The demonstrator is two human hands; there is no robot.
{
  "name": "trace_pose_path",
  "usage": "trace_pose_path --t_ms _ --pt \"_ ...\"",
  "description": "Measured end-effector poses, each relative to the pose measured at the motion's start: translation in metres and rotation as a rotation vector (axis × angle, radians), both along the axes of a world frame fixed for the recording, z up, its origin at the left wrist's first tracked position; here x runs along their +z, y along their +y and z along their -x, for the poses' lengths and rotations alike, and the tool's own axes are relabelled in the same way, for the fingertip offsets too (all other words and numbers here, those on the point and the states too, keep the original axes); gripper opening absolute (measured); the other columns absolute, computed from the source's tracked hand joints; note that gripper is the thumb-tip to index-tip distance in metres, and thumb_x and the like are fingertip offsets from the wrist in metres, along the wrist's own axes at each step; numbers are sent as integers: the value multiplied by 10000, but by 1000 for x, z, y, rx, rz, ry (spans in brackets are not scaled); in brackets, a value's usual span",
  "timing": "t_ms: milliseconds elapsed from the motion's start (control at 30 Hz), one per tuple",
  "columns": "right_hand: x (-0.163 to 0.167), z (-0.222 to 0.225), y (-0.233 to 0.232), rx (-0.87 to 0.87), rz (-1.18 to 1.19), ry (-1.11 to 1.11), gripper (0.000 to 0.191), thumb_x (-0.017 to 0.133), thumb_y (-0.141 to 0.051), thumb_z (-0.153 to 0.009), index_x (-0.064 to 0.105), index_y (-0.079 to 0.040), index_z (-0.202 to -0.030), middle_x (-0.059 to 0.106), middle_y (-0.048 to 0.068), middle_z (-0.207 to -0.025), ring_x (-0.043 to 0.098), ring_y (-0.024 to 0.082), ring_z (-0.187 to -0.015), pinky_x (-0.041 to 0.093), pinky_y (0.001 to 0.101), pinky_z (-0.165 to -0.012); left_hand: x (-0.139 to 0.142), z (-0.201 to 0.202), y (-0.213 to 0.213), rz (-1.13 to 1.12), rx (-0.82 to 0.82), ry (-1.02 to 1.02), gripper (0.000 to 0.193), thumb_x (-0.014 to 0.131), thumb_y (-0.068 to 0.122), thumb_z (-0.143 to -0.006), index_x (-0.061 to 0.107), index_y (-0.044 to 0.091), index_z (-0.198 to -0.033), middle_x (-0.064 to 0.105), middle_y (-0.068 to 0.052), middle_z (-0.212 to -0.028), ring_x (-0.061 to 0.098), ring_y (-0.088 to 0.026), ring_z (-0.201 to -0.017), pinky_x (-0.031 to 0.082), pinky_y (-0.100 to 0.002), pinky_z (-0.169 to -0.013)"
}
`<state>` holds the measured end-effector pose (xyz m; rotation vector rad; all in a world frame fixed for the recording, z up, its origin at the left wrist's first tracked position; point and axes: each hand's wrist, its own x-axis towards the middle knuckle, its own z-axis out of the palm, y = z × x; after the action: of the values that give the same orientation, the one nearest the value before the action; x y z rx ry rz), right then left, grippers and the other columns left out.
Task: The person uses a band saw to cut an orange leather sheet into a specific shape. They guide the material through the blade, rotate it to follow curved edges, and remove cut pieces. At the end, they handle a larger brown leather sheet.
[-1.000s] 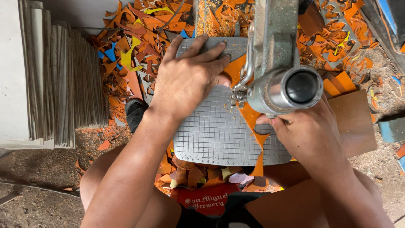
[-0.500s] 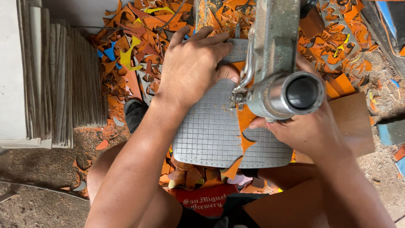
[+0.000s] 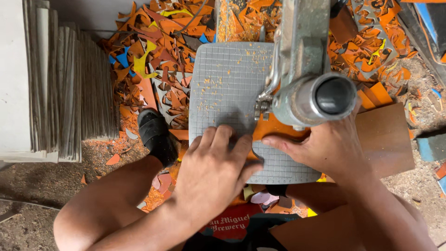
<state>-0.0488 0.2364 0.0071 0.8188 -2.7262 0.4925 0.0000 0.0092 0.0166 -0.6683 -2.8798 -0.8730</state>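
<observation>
Since the earlier frames, the left hand (image 3: 211,174) has drawn back from the upper part of the grid table (image 3: 227,83) to its lower edge. Orange sheet (image 3: 274,126): frame centre, flat on the table under the saw arm (image 3: 311,79). Left hand: spread, palm down, pressing the sheet's left end. Right hand (image 3: 332,148): fingers loosely curled, pinning its right edge. Upper frame: orange scraps (image 3: 158,56); left: stacked grey boards (image 3: 60,88); right: brown panel (image 3: 385,139).
</observation>
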Motion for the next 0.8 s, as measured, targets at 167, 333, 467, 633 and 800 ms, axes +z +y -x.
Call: trace_pose_path --t_ms 167,333,467,633,800 --pt "6 -15 -3 -76 26 -111 697 878 -464 -711 671 -34 -1219 662 179 -1231 574 389 -1196 383 542 -1065 -13 -4 -11 -59 -2 91 397 785 339 -842 732 72 -1130 596 -88 -977 611 -286 -919 539 -428 -788" --pt "6 -17 0 -76 69 -120 599 889 -419 -739 686 -87 -1194 697 122 -1195 616 354 -1168 394 522 -1076 -18 -1 -19 -61 -30 144 388 779 354 -854 754 87 -1135 601 -36 -932 599 -254 -917 490 -407 -799" --pt "1 -19 0 -71 110 -135 559 883 -386 -769 696 -84 -1202 730 103 -1129 661 347 -1093 425 510 -1033 -20 4 -21 -33 -39 138 382 772 368 -872 761 92 -1136 610 -28 -934 593 -238 -913 471 -396 -807" --pt "-2 -15 -2 -84 118 -142 496 894 -376 -789 716 -85 -1148 736 96 -1051 676 354 -985 477 494 -936 -18 10 -21 -39 -36 129 371 765 370 -861 761 106 -1121 618 -18 -944 600 -231 -936 462 -393 -810" --pt "-1 -14 -6 -70 117 -70 445 891 -358 -797 710 -76 -1090 725 98 -1051 675 362 -987 489 511 -922 -19 15 -22 -25 -29 124 345 768 369 -872 765 112 -1103 608 -17 -920 590 -237 -915 463 -397 -796"
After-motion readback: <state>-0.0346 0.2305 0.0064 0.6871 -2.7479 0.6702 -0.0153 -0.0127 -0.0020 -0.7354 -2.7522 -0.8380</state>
